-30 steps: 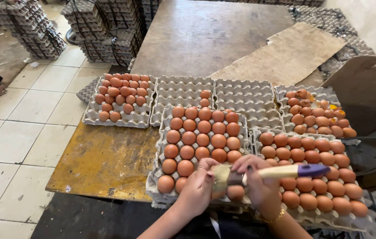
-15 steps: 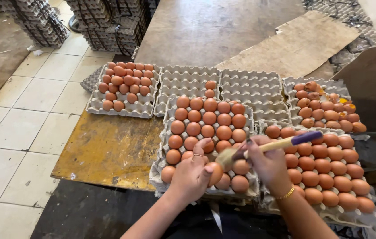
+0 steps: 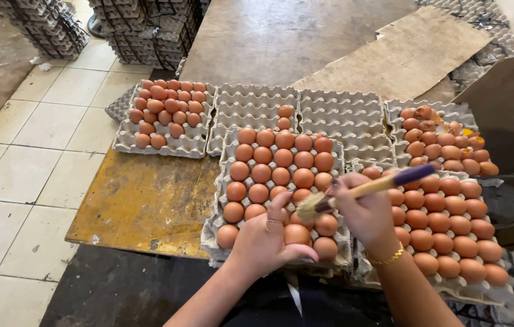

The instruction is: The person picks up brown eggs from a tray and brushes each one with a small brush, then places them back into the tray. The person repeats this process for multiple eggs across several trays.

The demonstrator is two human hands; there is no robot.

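- A worn yellow tabletop carries grey egg trays, tiled floor at frame left.
- Left hand cups a brown egg over the centre tray.
- Right hand grips a purple-handled brush, bristles just above that egg.

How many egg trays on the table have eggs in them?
5: far left tray, back middle tray with two eggs, centre tray under the hands, far right tray, near right tray. More may be hidden.
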